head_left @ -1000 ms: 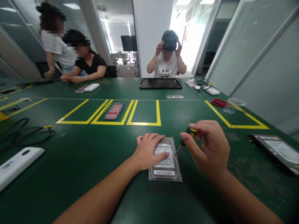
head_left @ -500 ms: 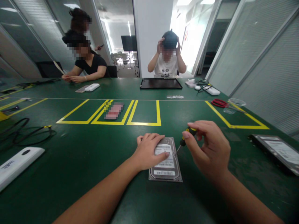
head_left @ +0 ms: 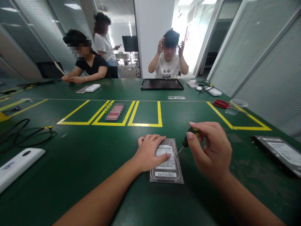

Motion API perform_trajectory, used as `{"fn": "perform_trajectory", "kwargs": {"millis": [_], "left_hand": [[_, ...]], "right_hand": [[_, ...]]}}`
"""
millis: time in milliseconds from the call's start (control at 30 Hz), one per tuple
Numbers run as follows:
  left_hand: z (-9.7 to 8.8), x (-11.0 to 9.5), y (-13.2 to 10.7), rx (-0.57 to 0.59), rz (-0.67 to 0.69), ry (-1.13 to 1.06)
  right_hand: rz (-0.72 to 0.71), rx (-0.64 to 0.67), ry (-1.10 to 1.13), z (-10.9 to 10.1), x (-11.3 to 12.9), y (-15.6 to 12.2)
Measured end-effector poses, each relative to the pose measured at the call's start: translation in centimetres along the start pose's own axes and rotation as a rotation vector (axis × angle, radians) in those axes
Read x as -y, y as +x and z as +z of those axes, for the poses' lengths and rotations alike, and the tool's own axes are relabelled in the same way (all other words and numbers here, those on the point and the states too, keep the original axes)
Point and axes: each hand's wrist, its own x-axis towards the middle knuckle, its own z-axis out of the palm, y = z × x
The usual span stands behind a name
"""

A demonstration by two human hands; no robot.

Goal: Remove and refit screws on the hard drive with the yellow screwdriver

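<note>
A silver hard drive with a white label lies flat on the green table in front of me. My left hand rests on its left half, fingers lying flat across the label and pressing it down. My right hand is closed round a small screwdriver with a black and yellow handle. The thin shaft slants down to the left and its tip meets the drive's right edge near the top.
A second drive in a dark tray lies at the right. A white device and black cables are at the left. Yellow tape boxes lie beyond the drive. Three other people are at the far side.
My right hand's fingers have shifted slightly on the screwdriver handle, with the tip staying at the drive's edge. A standing person in the background has walked to the right.
</note>
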Motion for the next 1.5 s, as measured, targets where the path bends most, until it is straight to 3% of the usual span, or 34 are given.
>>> {"fn": "perform_trajectory", "kwargs": {"millis": [233,467,1000,1267,1500], "left_hand": [[-0.02,-0.04,0.03,-0.001,-0.006,0.008],[0.11,-0.03,0.02,-0.011,-0.003,0.007],[-0.15,-0.24,0.03,0.001,-0.013,0.0],[-0.06,-0.2,0.03,0.001,-0.015,0.003],[-0.03,-0.23,-0.03,-0.004,-0.011,0.004]], "right_hand": [[0.061,0.009,0.077,0.24,-0.42,-0.61],[-0.026,-0.035,-0.018,0.13,-0.28,0.04],[-0.013,-0.01,-0.03,0.07,0.06,0.24],[0.06,0.016,0.001,-0.06,-0.1,-0.25],[0.008,0.031,0.045,-0.1,0.02,-0.18]]}}
